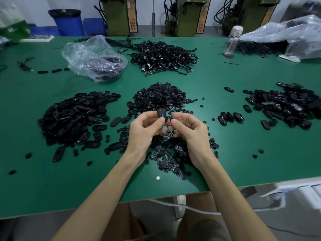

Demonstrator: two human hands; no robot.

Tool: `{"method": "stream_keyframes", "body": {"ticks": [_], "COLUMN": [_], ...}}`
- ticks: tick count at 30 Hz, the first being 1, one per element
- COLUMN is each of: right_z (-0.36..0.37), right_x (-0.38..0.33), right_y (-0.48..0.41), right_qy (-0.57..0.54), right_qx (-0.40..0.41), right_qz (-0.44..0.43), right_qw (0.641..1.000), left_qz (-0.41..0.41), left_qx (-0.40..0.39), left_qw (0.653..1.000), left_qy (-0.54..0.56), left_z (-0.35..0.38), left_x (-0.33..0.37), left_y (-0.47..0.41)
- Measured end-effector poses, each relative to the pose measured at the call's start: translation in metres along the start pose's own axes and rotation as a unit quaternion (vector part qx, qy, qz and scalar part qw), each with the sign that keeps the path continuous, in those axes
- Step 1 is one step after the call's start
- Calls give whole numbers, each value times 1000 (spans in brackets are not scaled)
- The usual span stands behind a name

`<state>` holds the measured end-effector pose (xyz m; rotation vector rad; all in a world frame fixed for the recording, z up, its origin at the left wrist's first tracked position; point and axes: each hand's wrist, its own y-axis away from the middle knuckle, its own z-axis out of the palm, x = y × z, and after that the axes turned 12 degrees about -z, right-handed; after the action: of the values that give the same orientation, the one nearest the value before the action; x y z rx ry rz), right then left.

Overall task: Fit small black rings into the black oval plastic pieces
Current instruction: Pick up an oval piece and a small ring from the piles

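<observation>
My left hand pinches a black oval plastic piece upright between thumb and fingers, above the middle of the green table. My right hand is right beside it, its thumb and fingertips pinching a small black ring against the oval's right edge. A heap of small black rings lies just behind my hands, and more rings are spread under them. A large pile of oval pieces lies to the left. Another pile of ovals lies to the right.
A tangle of black cables sits at the back centre, a clear plastic bag of parts to its left, a water bottle and more plastic bags at the back right. A screw head marks the table near its front edge.
</observation>
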<state>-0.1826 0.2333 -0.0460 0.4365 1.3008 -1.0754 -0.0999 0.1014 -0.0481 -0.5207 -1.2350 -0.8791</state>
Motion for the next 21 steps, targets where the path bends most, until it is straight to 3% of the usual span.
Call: {"method": "stream_keyframes", "body": {"ticks": [21], "right_z": [0], "right_x": [1], "right_y": [1], "right_qy": [-8], "right_qx": [-1], "right_qz": [10], "right_qw": [1000], "left_qz": [-11], "left_qx": [12], "left_qw": [1000], "left_qy": [2], "left_z": [1], "left_x": [3], "left_y": [3]}}
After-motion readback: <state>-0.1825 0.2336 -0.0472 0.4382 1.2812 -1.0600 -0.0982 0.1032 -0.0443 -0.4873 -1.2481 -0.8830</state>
